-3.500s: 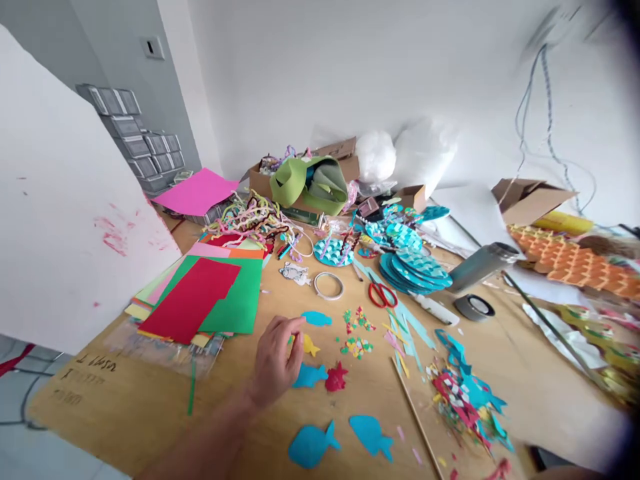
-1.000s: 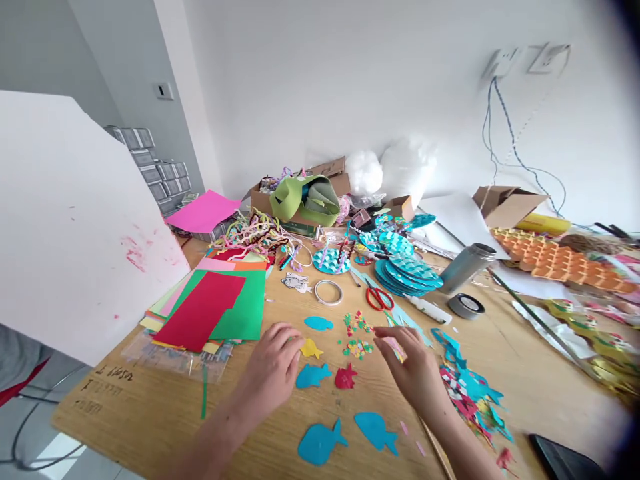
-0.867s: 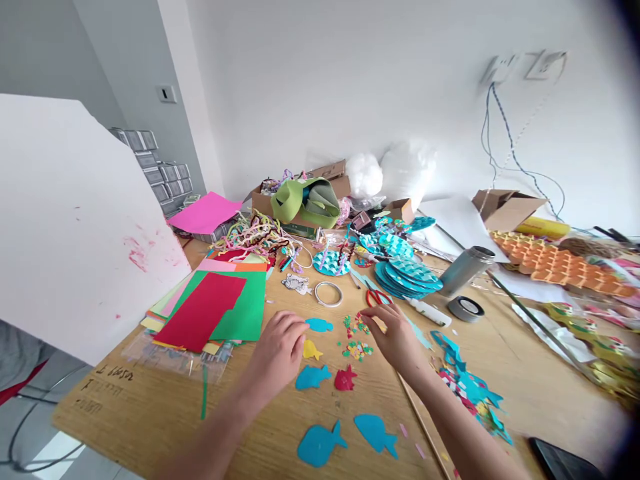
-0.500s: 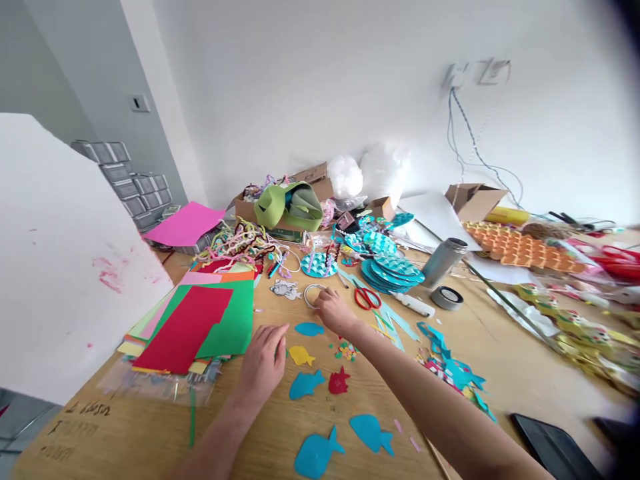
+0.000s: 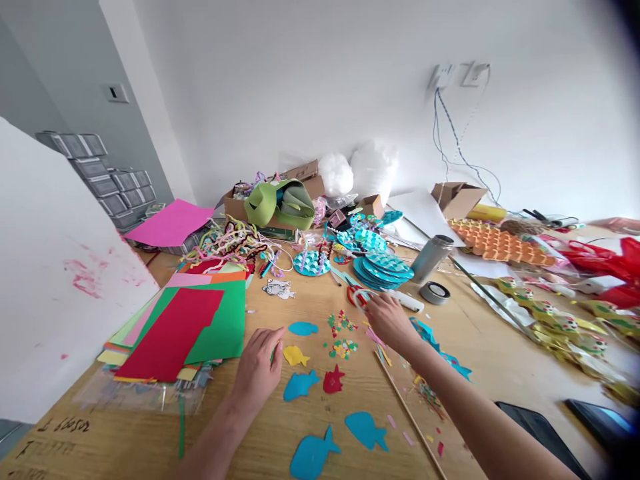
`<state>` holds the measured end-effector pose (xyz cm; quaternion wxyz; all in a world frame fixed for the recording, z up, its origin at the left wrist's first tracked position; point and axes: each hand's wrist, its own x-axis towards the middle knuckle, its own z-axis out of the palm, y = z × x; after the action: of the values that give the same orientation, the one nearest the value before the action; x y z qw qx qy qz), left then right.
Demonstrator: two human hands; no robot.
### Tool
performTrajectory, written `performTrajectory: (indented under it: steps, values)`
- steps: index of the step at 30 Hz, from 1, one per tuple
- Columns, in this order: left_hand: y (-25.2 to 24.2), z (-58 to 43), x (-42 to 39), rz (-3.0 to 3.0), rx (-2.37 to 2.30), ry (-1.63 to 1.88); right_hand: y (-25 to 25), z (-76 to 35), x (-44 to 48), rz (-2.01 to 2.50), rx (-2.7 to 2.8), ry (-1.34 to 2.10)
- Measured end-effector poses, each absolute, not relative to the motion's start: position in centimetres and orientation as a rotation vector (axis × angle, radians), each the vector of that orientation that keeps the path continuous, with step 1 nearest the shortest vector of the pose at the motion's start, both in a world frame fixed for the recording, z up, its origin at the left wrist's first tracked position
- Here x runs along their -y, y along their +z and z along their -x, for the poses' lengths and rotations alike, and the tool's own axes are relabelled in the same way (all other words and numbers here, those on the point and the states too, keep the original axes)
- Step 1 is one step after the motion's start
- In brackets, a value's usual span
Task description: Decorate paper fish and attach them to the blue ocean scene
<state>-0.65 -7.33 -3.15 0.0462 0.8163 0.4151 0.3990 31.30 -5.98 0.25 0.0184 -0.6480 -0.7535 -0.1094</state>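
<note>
My right hand (image 5: 387,319) is closed on a thin white ring (image 5: 356,301), which looks like a narrow roll of tape. It hovers over the red-handled scissors (image 5: 351,293), partly covering them, beside a white glue tube (image 5: 410,301). On the table, my left hand (image 5: 260,363) rests with its fingers loosely stretched, touching or near a small blue paper fish (image 5: 303,328). Close by lie a yellow paper fish (image 5: 296,355), a blue one (image 5: 301,385) and a red one (image 5: 333,379). Larger blue paper fish (image 5: 367,430) lie nearer me. Paper confetti (image 5: 343,348) sits between my hands.
Coloured paper sheets (image 5: 173,333) are stacked at left beside a white board (image 5: 65,267). Printed fish cutouts (image 5: 279,289), stacked blue discs (image 5: 383,272), a metal flask (image 5: 433,259) and a grey tape roll (image 5: 435,293) stand farther back. A wooden stick (image 5: 410,413) and phone (image 5: 537,433) lie at right.
My right hand has carried the white ring rightward, from beside the printed fish cutouts to above the scissors. More confetti is uncovered. My left hand stays by the small blue fish; the view has shifted slightly.
</note>
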Motion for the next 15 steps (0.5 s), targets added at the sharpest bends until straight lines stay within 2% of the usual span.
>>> performTrajectory:
  steps: [8,15]
  values:
    - [-3.2,0.5,7.5,-2.461,-1.289,1.16,-0.2,-35.1,6.9,2.124,2.193,-0.154]
    - [-3.3,0.4,7.4,-2.472,-1.296,1.15,1.1,-30.9,-2.8,2.201,1.804,0.376]
